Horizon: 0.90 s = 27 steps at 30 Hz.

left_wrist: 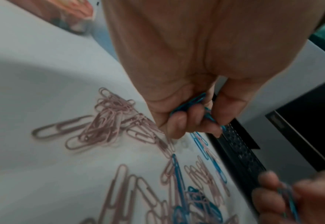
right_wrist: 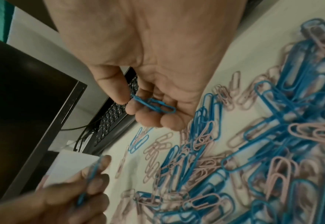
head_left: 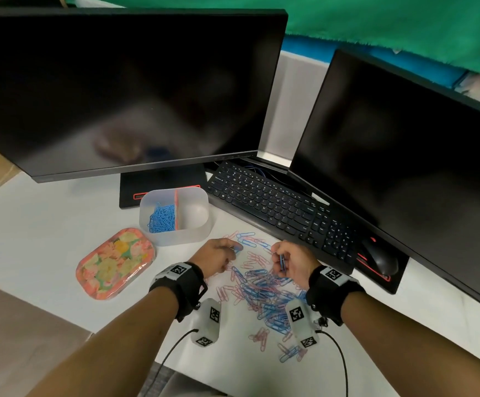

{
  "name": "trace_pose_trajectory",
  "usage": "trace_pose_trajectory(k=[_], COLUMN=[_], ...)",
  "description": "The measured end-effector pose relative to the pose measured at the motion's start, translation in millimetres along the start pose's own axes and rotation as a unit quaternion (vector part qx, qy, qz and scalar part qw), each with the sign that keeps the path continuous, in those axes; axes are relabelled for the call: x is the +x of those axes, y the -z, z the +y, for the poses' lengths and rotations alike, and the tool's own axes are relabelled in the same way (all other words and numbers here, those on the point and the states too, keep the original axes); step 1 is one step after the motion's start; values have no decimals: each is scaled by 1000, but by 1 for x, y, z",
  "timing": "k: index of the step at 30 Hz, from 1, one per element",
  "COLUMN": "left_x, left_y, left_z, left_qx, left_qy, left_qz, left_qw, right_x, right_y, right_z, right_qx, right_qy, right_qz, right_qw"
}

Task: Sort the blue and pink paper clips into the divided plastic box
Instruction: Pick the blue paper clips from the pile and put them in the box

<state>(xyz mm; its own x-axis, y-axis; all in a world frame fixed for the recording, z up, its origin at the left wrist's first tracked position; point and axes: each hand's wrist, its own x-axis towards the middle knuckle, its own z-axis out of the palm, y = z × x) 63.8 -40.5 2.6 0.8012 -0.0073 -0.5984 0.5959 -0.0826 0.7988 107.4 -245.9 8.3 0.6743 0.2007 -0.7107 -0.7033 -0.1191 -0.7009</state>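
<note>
A mixed heap of blue and pink paper clips (head_left: 261, 290) lies on the white table between my wrists. My left hand (head_left: 218, 255) hovers over the heap's far left edge and pinches blue clips (left_wrist: 194, 103) in its curled fingers. My right hand (head_left: 286, 259) is at the heap's far right and holds blue clips (right_wrist: 154, 103) between thumb and fingers. The translucent divided box (head_left: 197, 233) stands beyond my left hand; its left compartment holds blue clips (head_left: 161, 219), and its right compartment shows none.
A floral lid (head_left: 115, 263) lies left of the box. A black keyboard (head_left: 279, 207) runs diagonally behind the heap, with a mouse (head_left: 379, 257) at its right end. Two dark monitors (head_left: 118, 90) stand at the back.
</note>
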Motion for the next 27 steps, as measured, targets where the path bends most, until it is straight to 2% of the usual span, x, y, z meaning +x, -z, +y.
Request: trace_pose_trajectory(k=[2, 5, 7, 9, 12, 15, 18, 20, 23, 27], left_x=[-1, -3, -3, 0, 6, 10, 11, 11, 15, 13], left_y=[-1, -3, -4, -3, -5, -11, -18, -21, -21, -16], left_z=[4, 9, 13, 12, 15, 21, 26, 26, 17, 8], left_qx=[-90, -182, -225, -211, -83, 32, 150, 276, 446, 533], left_qy=[31, 52, 70, 76, 36, 3, -44, -80, -117, -130], left_qz=[9, 1, 0, 19, 49, 81, 85, 84, 51, 41], left_qw=[995, 982, 972, 974, 995, 996, 984, 954, 886, 835], right_x=[2, 6, 9, 11, 11, 7, 5, 3, 2, 1], right_y=[0, -2, -5, -8, -11, -14, -17, -17, -16, -14], right_z=[1, 1, 0, -2, -5, -5, -2, 2, 6, 2], right_qx=[-89, -219, -239, -256, -345, -480, -562, -586, -590, -568], right_qy=[36, 81, 76, 67, 90, 147, 192, 205, 216, 226], right_qz=[9, 18, 41, 66, 65, 81, 102, 99, 88, 96], right_qw=[995, 972, 967, 962, 932, 861, 798, 777, 773, 786])
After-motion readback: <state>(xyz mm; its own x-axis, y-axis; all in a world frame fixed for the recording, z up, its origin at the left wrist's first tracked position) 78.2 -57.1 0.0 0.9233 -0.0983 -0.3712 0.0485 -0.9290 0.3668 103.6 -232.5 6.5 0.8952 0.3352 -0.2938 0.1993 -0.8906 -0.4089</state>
